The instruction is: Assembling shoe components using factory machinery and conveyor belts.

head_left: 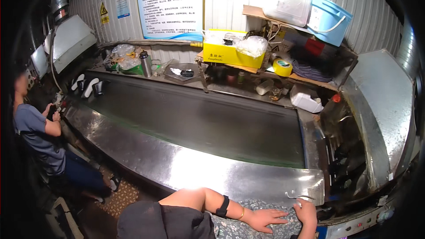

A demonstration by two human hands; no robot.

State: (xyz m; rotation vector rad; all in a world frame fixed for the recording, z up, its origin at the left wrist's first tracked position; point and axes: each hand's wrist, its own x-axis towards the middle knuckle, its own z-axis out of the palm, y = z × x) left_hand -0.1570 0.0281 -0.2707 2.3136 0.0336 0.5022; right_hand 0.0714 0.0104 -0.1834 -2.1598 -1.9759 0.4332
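My left hand [268, 219] lies flat on grey floral cloth [283, 208] at the near edge of a shiny metal table, its fingers spread and holding nothing. To its right, my right hand [306, 213] rests at the cloth's edge, fingers loosely bent and nothing visible in them. Just beyond its fingertips, a thin bent metal handle or hook [301, 195] is on the metal tabletop [195, 163]. Beyond the tabletop runs a wide dark conveyor belt [199, 119]. Pale soles [90, 87] and black shoe-like pieces [99, 89] stand at the belt's far left end.
At the left, another person [42, 137] holds a small dark thing. Behind the belt, a shelf bears a yellow box [232, 48], a blue bucket [330, 20] and a clear bin [287, 0]. A steel bottle [145, 64] and white jug [305, 99] stand lower. Metal hoods [380, 102] flank the right.
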